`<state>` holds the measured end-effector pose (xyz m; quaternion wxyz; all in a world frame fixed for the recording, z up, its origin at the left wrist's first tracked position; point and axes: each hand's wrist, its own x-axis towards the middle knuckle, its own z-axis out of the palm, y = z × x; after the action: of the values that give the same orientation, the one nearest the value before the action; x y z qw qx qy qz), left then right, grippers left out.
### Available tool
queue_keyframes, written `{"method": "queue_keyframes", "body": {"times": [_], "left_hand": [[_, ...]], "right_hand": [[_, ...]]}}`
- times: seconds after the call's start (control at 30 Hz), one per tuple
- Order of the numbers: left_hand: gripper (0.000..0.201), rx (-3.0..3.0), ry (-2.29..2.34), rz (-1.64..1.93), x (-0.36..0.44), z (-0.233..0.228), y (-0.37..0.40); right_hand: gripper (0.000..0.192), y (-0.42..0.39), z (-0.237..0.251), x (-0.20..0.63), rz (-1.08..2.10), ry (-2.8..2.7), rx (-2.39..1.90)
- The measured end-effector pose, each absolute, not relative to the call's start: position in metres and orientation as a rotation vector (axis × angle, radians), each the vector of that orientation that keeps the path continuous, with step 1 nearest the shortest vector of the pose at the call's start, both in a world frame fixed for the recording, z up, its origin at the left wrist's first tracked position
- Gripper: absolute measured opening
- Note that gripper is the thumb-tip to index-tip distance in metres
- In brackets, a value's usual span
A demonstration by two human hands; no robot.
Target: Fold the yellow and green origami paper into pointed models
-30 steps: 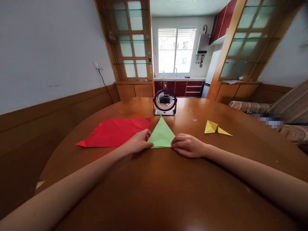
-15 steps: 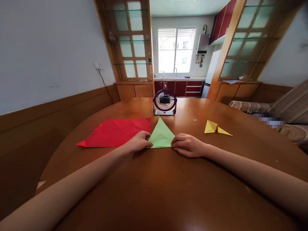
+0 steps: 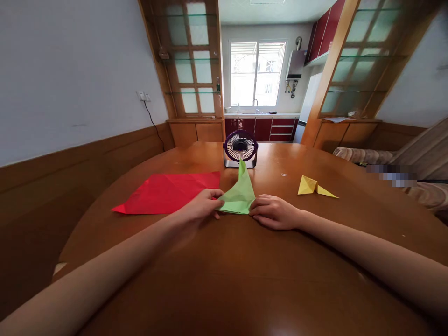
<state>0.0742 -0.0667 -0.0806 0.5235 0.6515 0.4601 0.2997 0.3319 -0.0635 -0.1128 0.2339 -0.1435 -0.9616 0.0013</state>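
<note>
A light green sheet of folded paper (image 3: 239, 195) lies between my hands, its far tip bent up in front of the fan. My left hand (image 3: 206, 204) pinches its left corner between thumb and fingers, lifting that side a little. At the right corner, my right hand (image 3: 275, 212) rests on the table with curled fingers closed on the paper's edge. Just left of the green paper, a red sheet of paper (image 3: 168, 192) with crease lines lies flat, partly behind my left hand. A folded yellow paper piece (image 3: 308, 185) sits to the right.
A small purple desk fan (image 3: 240, 148) stands behind the green paper on the round wooden table (image 3: 245, 275). A small pale scrap (image 3: 283, 174) lies between fan and yellow paper. Beyond the table are wooden cabinets and a kitchen window (image 3: 257, 73).
My left hand has raised the green paper's left corner and shifted it slightly to the right. The flat triangle now bends, with its far tip standing up. My right hand has stayed in place.
</note>
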Motion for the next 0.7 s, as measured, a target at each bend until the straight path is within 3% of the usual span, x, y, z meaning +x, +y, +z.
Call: {"method": "queue_keyframes", "body": {"times": [0.37, 0.53, 0.7], "left_hand": [[0.025, 1.516, 1.105, 1.015, 0.077, -0.084, -0.068], [0.014, 2.044, 1.177, 1.306, 0.070, -0.083, -0.064], [0.024, 2.692, 1.020, 1.360, 0.059, -0.087, -0.063]], "right_hand": [[0.024, -0.064, -0.112, 0.332, -0.062, -2.653, -0.402], [0.026, -0.063, -0.112, 0.331, 0.009, -2.559, -0.388], [0.022, -0.064, -0.112, 0.336, 0.097, -2.343, -0.462]]}}
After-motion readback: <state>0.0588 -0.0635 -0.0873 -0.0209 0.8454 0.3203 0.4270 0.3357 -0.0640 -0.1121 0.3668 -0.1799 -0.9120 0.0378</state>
